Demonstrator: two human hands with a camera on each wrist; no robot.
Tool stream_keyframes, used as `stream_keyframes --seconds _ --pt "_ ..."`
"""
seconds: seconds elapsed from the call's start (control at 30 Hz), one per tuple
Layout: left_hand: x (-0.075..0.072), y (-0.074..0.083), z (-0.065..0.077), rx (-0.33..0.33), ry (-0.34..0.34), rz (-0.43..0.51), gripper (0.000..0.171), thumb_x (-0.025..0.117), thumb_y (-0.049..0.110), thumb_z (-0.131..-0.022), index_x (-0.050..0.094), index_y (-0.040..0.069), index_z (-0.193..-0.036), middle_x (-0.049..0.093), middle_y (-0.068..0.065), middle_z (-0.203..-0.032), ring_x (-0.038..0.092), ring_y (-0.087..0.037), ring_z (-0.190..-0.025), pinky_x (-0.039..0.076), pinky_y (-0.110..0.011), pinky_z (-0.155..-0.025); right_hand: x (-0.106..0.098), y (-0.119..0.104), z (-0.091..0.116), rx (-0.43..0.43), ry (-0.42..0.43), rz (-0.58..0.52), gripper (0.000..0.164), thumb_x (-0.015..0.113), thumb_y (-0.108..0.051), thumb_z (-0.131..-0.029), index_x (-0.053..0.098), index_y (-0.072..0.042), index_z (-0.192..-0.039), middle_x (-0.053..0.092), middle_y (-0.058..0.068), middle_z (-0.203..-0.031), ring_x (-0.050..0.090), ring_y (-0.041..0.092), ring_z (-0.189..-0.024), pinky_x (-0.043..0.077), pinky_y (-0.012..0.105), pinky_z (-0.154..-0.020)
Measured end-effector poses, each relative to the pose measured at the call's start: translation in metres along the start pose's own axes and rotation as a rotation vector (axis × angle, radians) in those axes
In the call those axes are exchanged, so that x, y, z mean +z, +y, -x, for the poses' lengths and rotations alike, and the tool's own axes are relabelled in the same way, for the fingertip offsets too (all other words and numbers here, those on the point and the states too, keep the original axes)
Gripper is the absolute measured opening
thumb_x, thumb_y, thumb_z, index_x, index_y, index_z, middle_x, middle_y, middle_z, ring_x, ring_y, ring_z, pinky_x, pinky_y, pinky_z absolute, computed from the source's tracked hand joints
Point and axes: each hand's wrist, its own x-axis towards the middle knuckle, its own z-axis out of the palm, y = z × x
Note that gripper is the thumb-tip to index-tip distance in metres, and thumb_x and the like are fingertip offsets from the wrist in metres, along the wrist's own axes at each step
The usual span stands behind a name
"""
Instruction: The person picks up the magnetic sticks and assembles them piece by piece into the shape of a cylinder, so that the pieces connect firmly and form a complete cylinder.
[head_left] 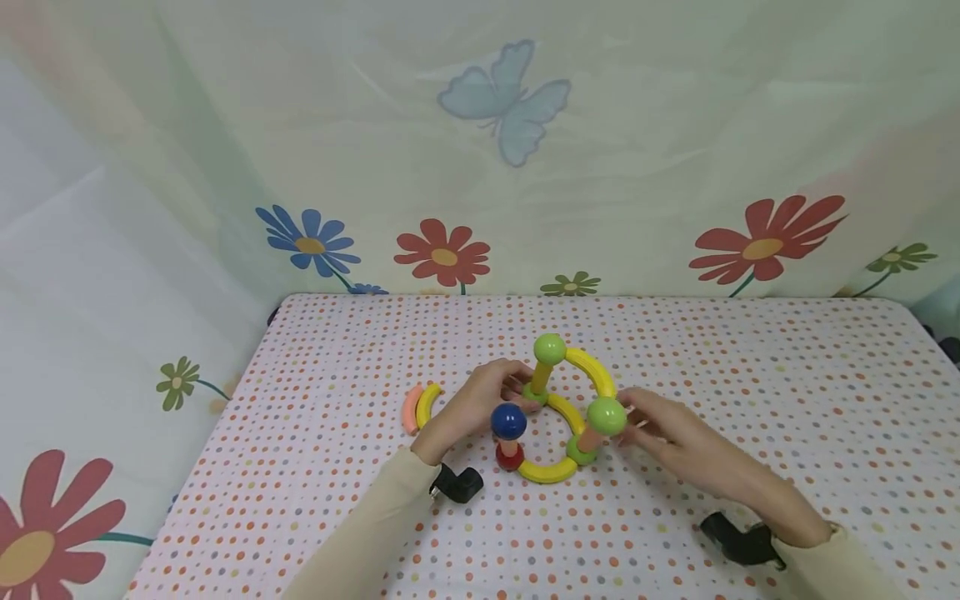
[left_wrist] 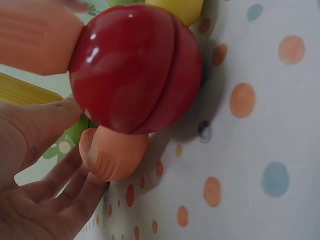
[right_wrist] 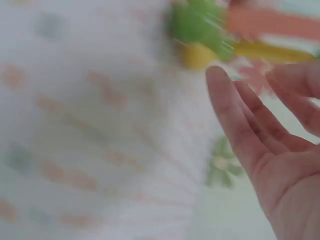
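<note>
A ball-and-stick toy structure stands on the table, with a yellow curved stick (head_left: pixel 547 472) joining a red ball (head_left: pixel 509 456) to a green ball (head_left: pixel 582 450) at its base. Upright sticks carry a blue ball (head_left: pixel 508 421) and two upper green balls, one at the back (head_left: pixel 550 349) and one at the right (head_left: pixel 606 416). At the left side, my left hand (head_left: pixel 480 400) pinches a salmon curved stick (left_wrist: pixel 117 155) against the red ball, its far part hidden. My right hand (head_left: pixel 667 437) has loosely bent fingers beside the right upper green ball, holding nothing.
Left of my left hand lie a loose salmon curved stick (head_left: pixel 412 408) and a yellow one (head_left: pixel 427 404). The dotted cloth (head_left: pixel 337 358) covers the table, with a flower-print curtain (head_left: pixel 637 167) behind. Black wrist cameras hang under both forearms.
</note>
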Motion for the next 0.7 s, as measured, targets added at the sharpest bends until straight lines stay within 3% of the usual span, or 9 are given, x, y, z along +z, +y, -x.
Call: stream_keyframes --seconds 0.07,0.2,0.37,0.47,0.7 --pt "0.001 0.001 0.000 -0.004 -0.004 0.014 0.043 0.082 0.014 -0.092 0.067 0.002 -0.130 0.067 -0.010 -0.121 0.064 -0.019 -0.106 0.054 -0.028 -0.094 -0.016 -0.009 -0.003 -0.010 0.070 0.030 0.026 0.057 0.001 -0.106 0.060 0.002 -0.132 0.066 0.018 -0.126 0.070 0.018 -0.100 0.061 0.031 -0.081" --pt "0.001 -0.001 0.003 -0.007 0.017 0.029 0.044 0.082 0.014 -0.092 0.067 0.003 -0.131 0.066 -0.008 -0.119 0.063 -0.018 -0.105 0.054 -0.029 -0.095 -0.039 -0.031 -0.017 -0.110 0.168 0.099 0.029 0.059 -0.003 -0.106 0.061 -0.002 -0.135 0.062 0.018 -0.135 0.069 0.019 -0.106 0.059 0.026 -0.085" --pt "-0.004 -0.004 0.020 0.014 0.073 0.010 0.039 0.078 0.013 -0.096 0.067 0.001 -0.131 0.062 -0.013 -0.119 0.062 -0.025 -0.108 0.055 -0.036 -0.096 -0.042 -0.058 -0.045 -0.185 0.114 0.187 0.036 0.071 -0.013 -0.102 0.065 -0.011 -0.137 0.061 0.009 -0.134 0.066 0.024 -0.110 0.057 0.041 -0.090" --pt "-0.011 -0.002 0.034 0.007 0.115 -0.065 0.038 0.074 0.016 -0.099 0.065 0.002 -0.133 0.058 -0.015 -0.122 0.061 -0.028 -0.112 0.056 -0.040 -0.094 -0.037 -0.068 -0.059 -0.223 0.074 0.224 0.036 0.077 -0.013 -0.097 0.069 -0.010 -0.132 0.063 0.008 -0.129 0.067 0.026 -0.107 0.057 0.047 -0.088" --pt "-0.055 -0.001 0.053 -0.094 0.344 -0.275 0.028 0.064 0.008 -0.104 0.066 -0.001 -0.130 0.058 -0.019 -0.122 0.062 -0.032 -0.110 0.057 -0.045 -0.092 -0.034 -0.072 -0.069 -0.216 0.044 0.230 0.034 0.081 -0.007 -0.092 0.071 -0.007 -0.124 0.067 0.006 -0.120 0.067 0.023 -0.104 0.059 0.049 -0.089"
